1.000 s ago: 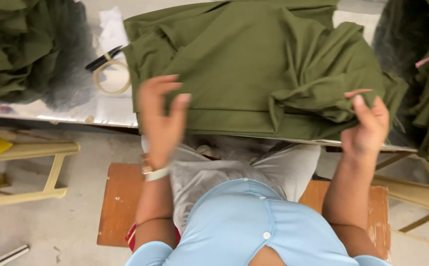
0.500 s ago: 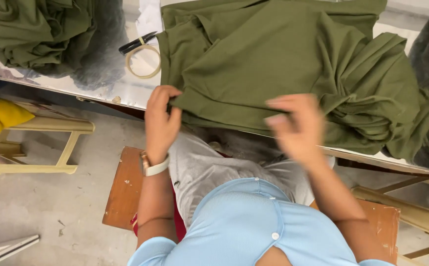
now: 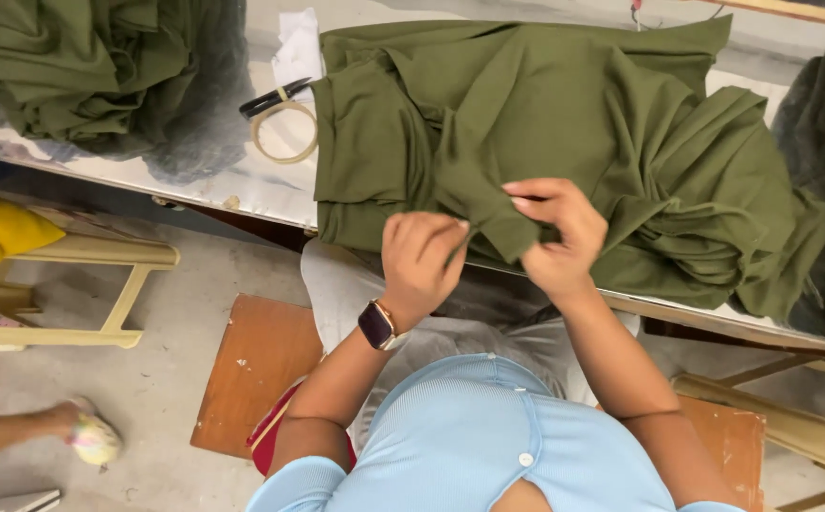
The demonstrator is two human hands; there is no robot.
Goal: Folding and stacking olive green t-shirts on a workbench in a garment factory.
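Observation:
A pile of olive green cloth [image 3: 564, 123] lies folded and bunched on the metal table [image 3: 242, 185]. My left hand [image 3: 419, 261], with a dark watch at the wrist, pinches a hanging corner of that cloth at the table's near edge. My right hand [image 3: 556, 237] grips the same corner just to the right, fingers curled into the fabric. Both hands are close together, almost touching.
Black scissors [image 3: 275, 97] and a loop of tan tape [image 3: 284, 133] lie left of the cloth, beside a white scrap [image 3: 297, 52]. More green cloth [image 3: 62, 66] is heaped at far left and dark cloth at far right. A wooden stool [image 3: 251, 374] is under me; another person's foot [image 3: 90, 436] shows lower left.
My hands came together from far apart: the right hand swept left from the cloth's right side, the left hand moved right, and both now grip one corner at the table edge.

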